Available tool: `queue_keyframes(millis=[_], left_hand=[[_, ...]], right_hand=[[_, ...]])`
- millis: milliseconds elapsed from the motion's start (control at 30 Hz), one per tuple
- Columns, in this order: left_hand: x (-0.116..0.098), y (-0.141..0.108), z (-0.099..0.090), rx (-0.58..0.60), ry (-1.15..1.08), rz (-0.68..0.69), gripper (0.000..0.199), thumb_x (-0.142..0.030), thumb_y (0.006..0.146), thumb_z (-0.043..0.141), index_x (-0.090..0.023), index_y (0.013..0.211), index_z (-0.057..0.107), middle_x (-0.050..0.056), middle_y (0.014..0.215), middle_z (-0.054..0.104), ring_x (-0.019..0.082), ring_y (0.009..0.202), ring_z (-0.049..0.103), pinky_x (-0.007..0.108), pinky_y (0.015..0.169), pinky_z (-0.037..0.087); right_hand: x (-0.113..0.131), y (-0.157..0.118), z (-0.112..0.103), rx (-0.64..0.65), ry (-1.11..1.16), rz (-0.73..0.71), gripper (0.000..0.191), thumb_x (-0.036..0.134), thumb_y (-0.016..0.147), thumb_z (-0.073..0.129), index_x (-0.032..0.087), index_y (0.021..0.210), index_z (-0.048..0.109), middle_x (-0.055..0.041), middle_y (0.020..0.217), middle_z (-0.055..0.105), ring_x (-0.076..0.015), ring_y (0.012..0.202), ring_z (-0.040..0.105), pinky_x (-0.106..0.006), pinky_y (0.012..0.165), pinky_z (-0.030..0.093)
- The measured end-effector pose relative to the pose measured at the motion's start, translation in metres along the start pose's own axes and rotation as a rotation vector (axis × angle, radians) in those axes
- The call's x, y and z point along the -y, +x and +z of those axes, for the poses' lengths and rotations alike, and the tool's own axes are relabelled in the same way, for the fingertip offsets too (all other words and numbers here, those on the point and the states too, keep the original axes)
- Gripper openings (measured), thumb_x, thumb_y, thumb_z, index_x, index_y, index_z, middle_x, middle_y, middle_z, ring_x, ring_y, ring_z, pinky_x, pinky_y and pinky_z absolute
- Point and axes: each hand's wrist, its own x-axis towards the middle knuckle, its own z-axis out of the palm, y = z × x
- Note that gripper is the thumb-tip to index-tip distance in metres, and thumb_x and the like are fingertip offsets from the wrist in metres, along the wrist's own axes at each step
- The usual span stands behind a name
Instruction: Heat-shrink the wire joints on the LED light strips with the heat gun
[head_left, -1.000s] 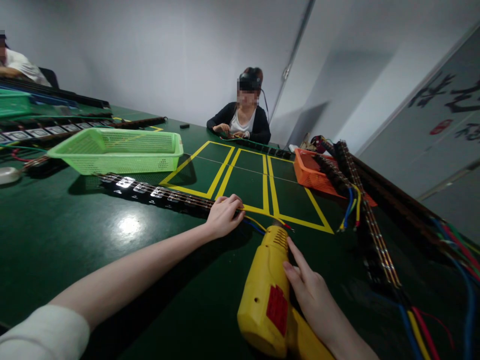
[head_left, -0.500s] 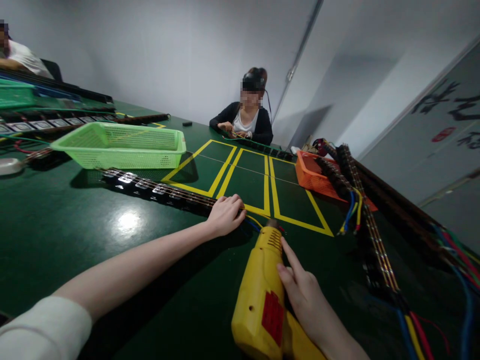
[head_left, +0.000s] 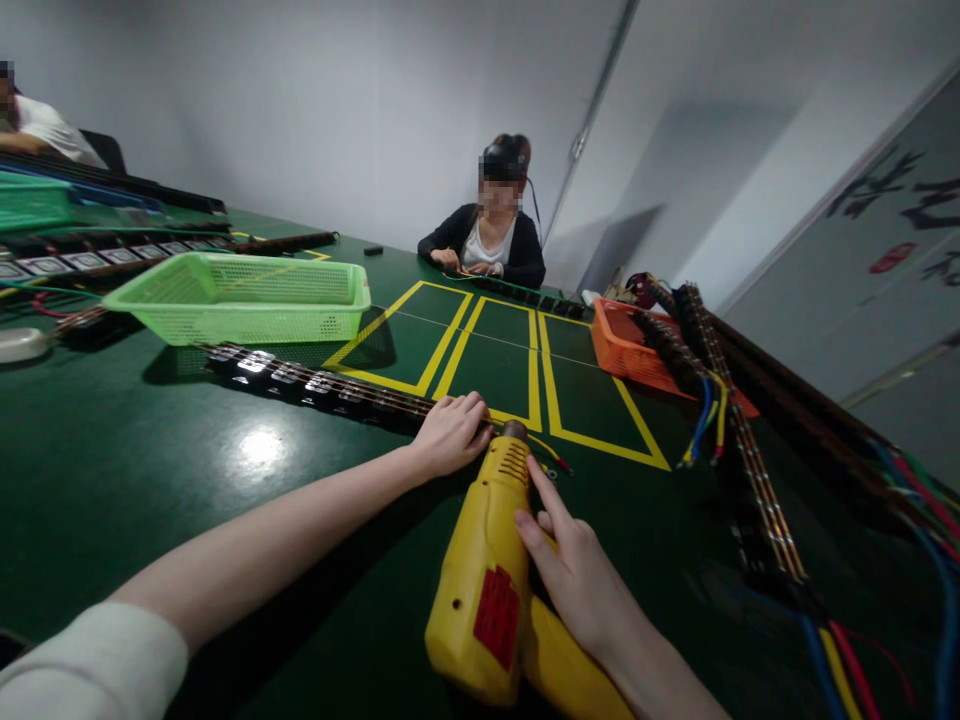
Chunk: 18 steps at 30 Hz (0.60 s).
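Note:
My left hand (head_left: 452,434) is closed over the right end of a long black busbar strip (head_left: 322,388) with copper-coloured bars, which lies on the green table. Wires with a yellow lead and a red-tipped end (head_left: 559,462) come out past my fingers. My right hand (head_left: 574,570) is wrapped round a yellow heat gun (head_left: 480,560) with a red label. The metal nozzle (head_left: 514,430) of the heat gun is over the wires, just right of my left hand. Part of the wires is hidden behind the nozzle and the gun's body.
A light-green basket (head_left: 247,300) stands at the left behind the strip. Yellow tape (head_left: 536,370) marks the table. An orange basket (head_left: 634,340) and more strips with coloured wires (head_left: 757,490) lie at right. A co-worker (head_left: 499,230) sits opposite, hands on another strip.
The heat gun in my right hand has moved left, nearer my left hand, so the red-tipped wire end shows to its right. My left hand has stayed on the strip.

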Motion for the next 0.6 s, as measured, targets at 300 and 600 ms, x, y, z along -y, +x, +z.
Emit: queue_keyframes(millis=[300, 600], left_hand=[[0.001, -0.001, 0.001, -0.013, 0.002, 0.029, 0.02, -0.033, 0.092, 0.039, -0.017, 0.095, 0.051, 0.006, 0.1, 0.055, 0.019, 0.093, 0.055, 0.033, 0.081, 0.04], [0.001, -0.002, 0.0, 0.004, -0.005, 0.037, 0.02, -0.034, 0.091, 0.039, -0.018, 0.097, 0.051, 0.007, 0.101, 0.055, 0.019, 0.093, 0.055, 0.033, 0.083, 0.04]], right_hand=[[-0.016, -0.007, -0.009, -0.045, 0.116, 0.096, 0.073, 0.059, 0.088, 0.028, 0.018, 0.147, 0.017, -0.0025, 0.078, 0.065, -0.0234, 0.078, 0.065, -0.034, 0.07, 0.045], [-0.035, -0.018, -0.023, -0.061, 0.118, 0.138, 0.081, 0.066, 0.086, 0.027, 0.015, 0.148, 0.014, -0.0095, 0.11, 0.067, -0.0253, 0.105, 0.061, -0.032, 0.079, 0.049]])
